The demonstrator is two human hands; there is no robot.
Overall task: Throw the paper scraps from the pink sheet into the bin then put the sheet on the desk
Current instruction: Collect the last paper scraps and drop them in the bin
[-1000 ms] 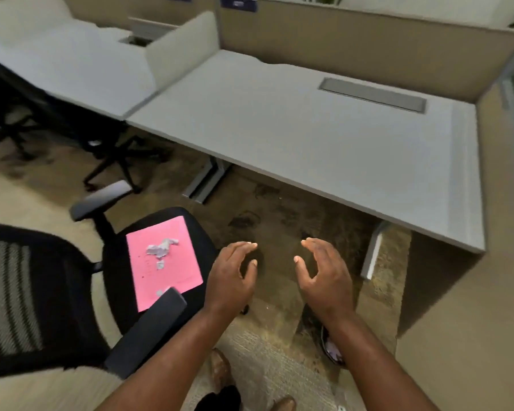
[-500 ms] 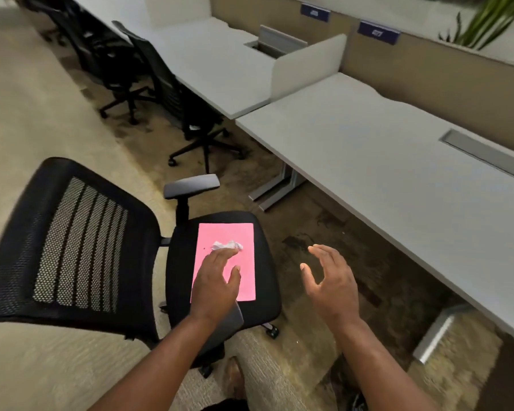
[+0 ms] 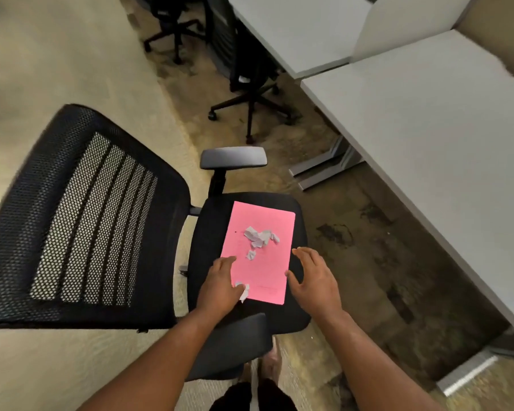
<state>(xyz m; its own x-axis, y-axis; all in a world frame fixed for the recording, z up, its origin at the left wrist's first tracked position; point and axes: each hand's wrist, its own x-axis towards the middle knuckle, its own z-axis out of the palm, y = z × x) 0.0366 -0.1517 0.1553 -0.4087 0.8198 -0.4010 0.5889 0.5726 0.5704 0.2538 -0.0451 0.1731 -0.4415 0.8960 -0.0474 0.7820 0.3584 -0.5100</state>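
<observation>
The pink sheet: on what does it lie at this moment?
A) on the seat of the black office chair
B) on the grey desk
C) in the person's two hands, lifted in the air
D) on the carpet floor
A: the pink sheet lies flat on the black chair seat, with the paper scraps on top; the desk stands apart at the right.
</observation>
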